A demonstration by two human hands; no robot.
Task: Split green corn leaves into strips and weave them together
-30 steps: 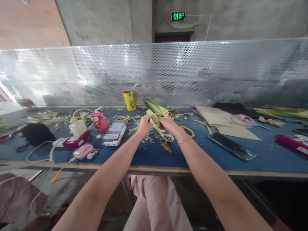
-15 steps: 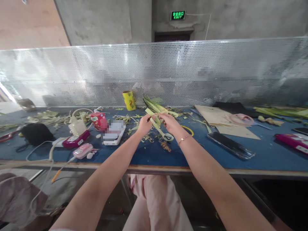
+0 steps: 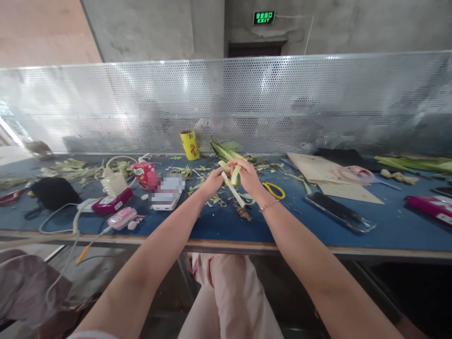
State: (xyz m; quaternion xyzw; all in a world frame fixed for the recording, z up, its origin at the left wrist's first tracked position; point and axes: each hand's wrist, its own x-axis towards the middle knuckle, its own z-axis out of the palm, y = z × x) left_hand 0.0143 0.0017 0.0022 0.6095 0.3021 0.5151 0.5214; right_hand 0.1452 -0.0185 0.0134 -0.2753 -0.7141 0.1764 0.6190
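Both hands meet above the blue table, in the middle of the head view. My left hand (image 3: 213,182) is closed, its fingertips pinching pale green leaf strips (image 3: 233,190). My right hand (image 3: 246,175) closes on the same strips from the other side, with a folded piece showing between its fingers and one end slanting down toward me. How the strips cross is partly hidden by the fingers. Just below lies a small brown twisted piece (image 3: 244,214). A yellow loop handle (image 3: 275,190) rests beside my right wrist. Behind the hands lie long green leaves (image 3: 226,151).
A yellow roll (image 3: 189,145) stands near the perforated metal screen (image 3: 240,89). To the left are a white device (image 3: 167,193), a red carton (image 3: 145,175), a power strip (image 3: 112,201) and cables. A phone (image 3: 339,212) and brown paper sheets (image 3: 314,172) lie right. Leaf scraps are scattered around.
The strips have turned in my hands; the end that pointed up and away is no longer visible, and a folded piece shows by my right fingers. The yellow handle shows more.
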